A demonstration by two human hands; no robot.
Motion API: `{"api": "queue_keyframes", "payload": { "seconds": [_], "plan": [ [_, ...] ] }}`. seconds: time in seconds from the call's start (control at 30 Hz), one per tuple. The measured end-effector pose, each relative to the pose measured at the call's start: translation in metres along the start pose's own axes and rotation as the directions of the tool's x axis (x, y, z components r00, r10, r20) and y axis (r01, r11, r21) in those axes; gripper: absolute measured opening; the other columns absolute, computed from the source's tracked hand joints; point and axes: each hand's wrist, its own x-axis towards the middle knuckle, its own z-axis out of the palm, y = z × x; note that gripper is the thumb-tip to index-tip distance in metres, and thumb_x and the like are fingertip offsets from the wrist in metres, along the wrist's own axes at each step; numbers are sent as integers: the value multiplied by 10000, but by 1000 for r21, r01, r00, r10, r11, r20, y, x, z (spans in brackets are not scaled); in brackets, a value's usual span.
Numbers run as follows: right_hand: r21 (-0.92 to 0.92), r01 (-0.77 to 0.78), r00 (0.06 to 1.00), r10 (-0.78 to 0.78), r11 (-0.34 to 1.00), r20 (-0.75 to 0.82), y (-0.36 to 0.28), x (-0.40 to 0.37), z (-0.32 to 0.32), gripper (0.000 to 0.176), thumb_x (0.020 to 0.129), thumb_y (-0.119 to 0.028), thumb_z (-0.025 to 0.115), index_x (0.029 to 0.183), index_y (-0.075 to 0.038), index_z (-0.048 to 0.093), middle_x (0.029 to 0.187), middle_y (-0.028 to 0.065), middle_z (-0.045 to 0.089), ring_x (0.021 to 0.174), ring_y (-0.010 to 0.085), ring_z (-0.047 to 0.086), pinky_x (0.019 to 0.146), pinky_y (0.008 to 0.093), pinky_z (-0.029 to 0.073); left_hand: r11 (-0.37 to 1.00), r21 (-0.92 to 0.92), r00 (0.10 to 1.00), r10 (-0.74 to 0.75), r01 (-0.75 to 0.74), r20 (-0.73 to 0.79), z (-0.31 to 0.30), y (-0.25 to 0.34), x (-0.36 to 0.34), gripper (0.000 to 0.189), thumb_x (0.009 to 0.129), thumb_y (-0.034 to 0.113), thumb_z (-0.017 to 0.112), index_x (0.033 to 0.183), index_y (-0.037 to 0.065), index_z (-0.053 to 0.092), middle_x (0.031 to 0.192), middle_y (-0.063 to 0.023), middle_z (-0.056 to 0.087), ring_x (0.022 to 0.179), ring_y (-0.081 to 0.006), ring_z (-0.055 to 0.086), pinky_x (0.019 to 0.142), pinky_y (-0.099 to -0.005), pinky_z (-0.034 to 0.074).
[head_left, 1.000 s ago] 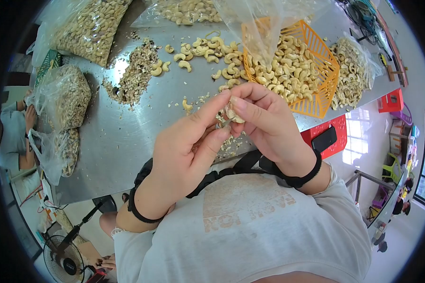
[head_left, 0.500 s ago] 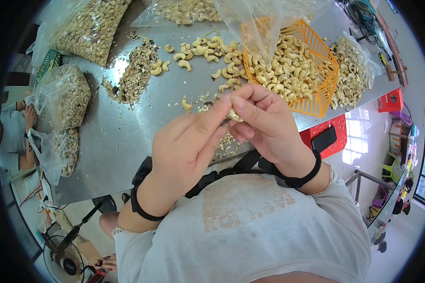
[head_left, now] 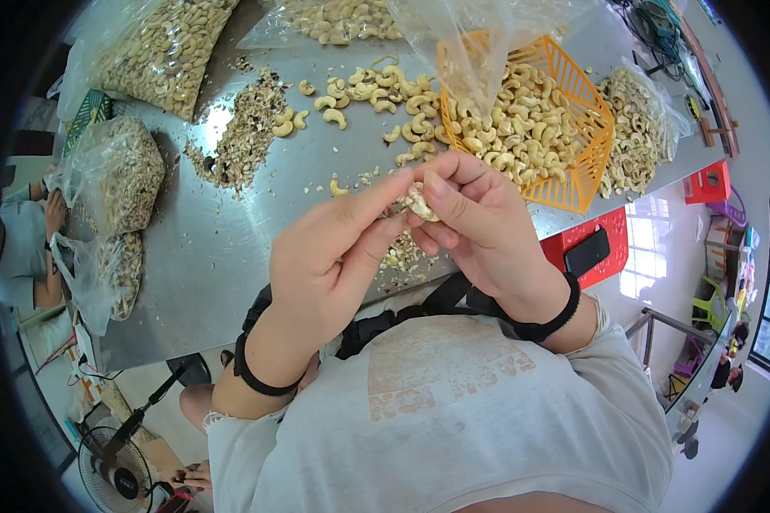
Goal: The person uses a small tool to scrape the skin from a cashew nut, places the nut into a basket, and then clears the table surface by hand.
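A pale, flaky cashew nut (head_left: 417, 203) is pinched between the thumb and fingers of my right hand (head_left: 481, 209). My left hand (head_left: 329, 244) meets it from the left, its thumb and forefinger curled against the nut's edge. Both hands are above the near edge of the metal table (head_left: 222, 282). Beneath the fingers lies a small heap of nut crumbs and skins (head_left: 402, 255), partly covered by the hands. Just beyond them are several loose cashews (head_left: 385, 90) and an orange plastic basket (head_left: 583, 184) of peeled cashews (head_left: 522, 120).
A pile of broken bits (head_left: 248, 128) lies left of the loose cashews. Bags of nuts stand at the left (head_left: 124, 175), back left (head_left: 162, 56) and right (head_left: 633, 128). A phone (head_left: 588, 251) rests on a red stool (head_left: 616, 269). Another person's arm (head_left: 51, 248) shows far left.
My left fingers have drawn slightly left and parted a little, so more of the nut shows. My right hand has hardly moved and keeps its pinch.
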Motion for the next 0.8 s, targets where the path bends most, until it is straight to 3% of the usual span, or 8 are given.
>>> {"api": "queue_keyframes", "payload": {
  "seconds": [0.23, 0.4, 0.53, 0.6, 0.63, 0.7, 0.8],
  "plan": [
    [-52, -13, 999, 11, 999, -33, 0, 0, -1, 153, 774, -149, 566, 804, -6, 521, 671, 40, 539, 514, 68, 448, 477, 188, 376, 998, 47, 999, 50, -50, 11, 1, -5, 0, 350, 708, 17, 558, 1055, 57, 526, 795, -90, 589, 611, -183, 545, 551, -232, 419],
    [-123, 37, 999, -39, 992, -11, 2, 0, -3, 153, 772, -150, 570, 811, -5, 543, 672, 30, 541, 524, 58, 452, 475, 175, 377, 939, 248, 970, 242, -238, 17, -1, -8, 2, 321, 697, 7, 561, 1012, 68, 558, 771, -91, 582, 609, -206, 544, 537, -243, 423],
    [-173, 73, 997, -73, 982, 7, 2, 0, -3, 155, 773, -153, 569, 809, -4, 551, 682, 27, 548, 535, 53, 459, 475, 167, 378, 904, 293, 946, 325, -312, 5, -2, -11, 3, 305, 702, -5, 554, 996, 72, 568, 775, -89, 586, 613, -195, 546, 537, -242, 422],
    [-180, 70, 997, -73, 981, -11, 3, -1, -2, 158, 774, -155, 568, 811, -3, 549, 688, 31, 554, 539, 52, 463, 476, 166, 378, 977, 104, 981, 191, -187, -29, -1, -9, 3, 294, 712, -9, 544, 992, 75, 570, 789, -88, 590, 618, -185, 544, 539, -236, 422],
    [-187, 67, 997, -74, 980, -28, 2, -2, -2, 161, 776, -157, 566, 813, -2, 546, 694, 35, 560, 543, 52, 466, 477, 165, 379, 977, 104, 981, 192, -188, -29, -2, -7, 1, 294, 712, -9, 544, 992, 75, 570, 789, -88, 590, 618, -185, 544, 539, -236, 422],
    [-191, 67, 997, -73, 979, -27, 1, -2, 0, 165, 776, -160, 566, 816, -1, 544, 698, 39, 565, 546, 51, 472, 478, 164, 380, 1000, 8, 1000, 8, -8, -13, -3, -4, -1, 287, 719, 0, 541, 996, 71, 566, 805, -83, 593, 630, -176, 548, 550, -234, 421],
    [-209, 65, 997, -73, 976, -30, 0, -1, -1, 173, 777, -164, 565, 820, 0, 539, 701, 45, 572, 549, 52, 483, 480, 162, 382, 998, 52, 999, -26, 25, 23, -5, -1, 0, 298, 720, 13, 544, 1012, 67, 554, 828, -83, 595, 654, -179, 556, 570, -234, 423]
  ]
}}
